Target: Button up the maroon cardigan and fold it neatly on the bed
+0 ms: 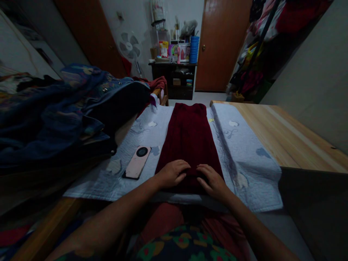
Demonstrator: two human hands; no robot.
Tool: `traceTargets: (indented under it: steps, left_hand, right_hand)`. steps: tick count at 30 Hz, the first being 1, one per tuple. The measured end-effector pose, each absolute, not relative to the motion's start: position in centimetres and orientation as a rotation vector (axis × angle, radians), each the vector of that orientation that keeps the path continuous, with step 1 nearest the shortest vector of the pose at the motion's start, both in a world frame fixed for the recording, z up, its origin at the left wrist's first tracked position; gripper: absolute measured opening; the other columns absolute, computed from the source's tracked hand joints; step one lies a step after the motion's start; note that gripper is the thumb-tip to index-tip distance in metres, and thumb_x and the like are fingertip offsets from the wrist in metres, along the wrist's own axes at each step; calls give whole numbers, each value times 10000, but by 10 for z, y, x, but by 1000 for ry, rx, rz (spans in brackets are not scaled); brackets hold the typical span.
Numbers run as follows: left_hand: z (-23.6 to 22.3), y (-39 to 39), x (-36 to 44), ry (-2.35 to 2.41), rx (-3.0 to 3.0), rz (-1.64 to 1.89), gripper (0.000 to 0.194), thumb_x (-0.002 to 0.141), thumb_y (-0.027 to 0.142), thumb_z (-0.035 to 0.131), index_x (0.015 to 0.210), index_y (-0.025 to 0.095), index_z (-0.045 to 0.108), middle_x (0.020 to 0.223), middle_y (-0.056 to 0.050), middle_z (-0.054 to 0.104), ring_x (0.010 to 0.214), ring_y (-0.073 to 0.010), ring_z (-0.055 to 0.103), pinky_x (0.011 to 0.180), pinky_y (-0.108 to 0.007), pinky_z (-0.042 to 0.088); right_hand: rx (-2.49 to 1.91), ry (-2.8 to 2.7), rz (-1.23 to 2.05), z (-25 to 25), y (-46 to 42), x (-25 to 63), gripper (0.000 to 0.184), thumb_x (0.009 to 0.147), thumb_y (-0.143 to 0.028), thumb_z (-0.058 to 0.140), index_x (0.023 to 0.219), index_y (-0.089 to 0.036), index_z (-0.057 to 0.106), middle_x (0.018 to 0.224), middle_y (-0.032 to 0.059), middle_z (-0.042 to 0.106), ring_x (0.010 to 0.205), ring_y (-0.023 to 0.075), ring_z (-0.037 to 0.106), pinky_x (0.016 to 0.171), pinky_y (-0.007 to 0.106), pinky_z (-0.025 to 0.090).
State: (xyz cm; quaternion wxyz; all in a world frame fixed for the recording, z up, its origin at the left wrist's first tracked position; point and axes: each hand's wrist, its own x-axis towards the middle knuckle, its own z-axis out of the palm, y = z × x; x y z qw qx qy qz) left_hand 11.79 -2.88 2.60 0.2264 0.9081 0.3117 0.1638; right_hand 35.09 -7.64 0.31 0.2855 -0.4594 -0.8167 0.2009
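Observation:
A dark red piece of folded cloth (190, 137), which looks like a garment, lies lengthwise in front of me. My left hand (174, 173) rests on its near part from the left, thumb apart from the gently bent fingers. From the right, my right hand (213, 181) lies on the same part in a similar pose, thumb and fingers separated. A narrow strip of red cloth shows between the two hands. Under the cloth is a pale blue-grey quilted mat (239, 145) with small animal-like prints. A pink phone (138, 162) with a round black camera ring lies left of the cloth.
Denim and dark clothes (67, 108) are heaped on the left. A light wooden board (282, 134) borders the mat on the right. Farther back stand a white fan (130, 46), a dark cabinet (174, 81) and a brown door (221, 47). Clothes hang at upper right.

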Motion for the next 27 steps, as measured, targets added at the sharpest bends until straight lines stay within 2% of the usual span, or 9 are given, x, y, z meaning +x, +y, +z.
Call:
traceTargets:
  steps: [4, 8, 13, 16, 20, 27]
  left_hand:
    - [31, -36, 116, 863, 2548, 349, 462, 853, 321, 562, 1302, 235, 494, 1312, -75, 537, 1206, -219, 512, 1033, -352, 406]
    - [33, -43, 117, 866, 2616, 232, 691, 757, 480, 664, 1362, 235, 434, 1403, -117, 450, 1275, -293, 456, 1049, -412, 381]
    - [29, -52, 122, 906, 2672, 145, 883, 670, 438, 748, 1411, 182, 341, 1477, -179, 360, 1368, -340, 331, 1100, -455, 303]
    - [27, -58, 126, 944, 2683, 95, 970, 634, 402, 782, 1434, 162, 290, 1503, -206, 311, 1393, -353, 278, 1119, -476, 260]
    - [27, -61, 128, 969, 2690, 56, 1046, 592, 383, 813, 1446, 146, 258, 1509, -231, 285, 1395, -371, 263, 1120, -476, 255]
    - [28, -60, 131, 1005, 2714, 30, 988, 632, 355, 785, 1443, 179, 248, 1496, -200, 320, 1376, -355, 314, 1092, -452, 311]
  right_hand:
    - [-1216, -2258, 554, 6, -86, 355, 498, 854, -373, 585, 1308, -185, 509, 1344, 143, 501, 1258, 252, 461, 1050, 453, 402]
    - [-1199, -2360, 523, 5, -93, 359, 717, 783, -379, 650, 1425, -196, 388, 1436, 151, 416, 1333, 283, 378, 1081, 494, 353]
    - [-1237, -2434, 456, -4, -99, 357, 865, 731, -325, 672, 1483, -195, 267, 1502, 149, 329, 1382, 299, 299, 1116, 531, 274]
    - [-1276, -2446, 425, -7, -100, 354, 891, 715, -308, 681, 1486, -186, 251, 1509, 153, 316, 1389, 304, 284, 1124, 536, 249]
    - [-1311, -2429, 418, -7, -99, 352, 859, 711, -281, 685, 1466, -183, 287, 1483, 153, 363, 1370, 294, 324, 1114, 528, 272]
    - [-1319, -2407, 405, -6, -97, 351, 798, 709, -242, 673, 1435, -172, 348, 1455, 152, 413, 1341, 282, 375, 1099, 493, 312]
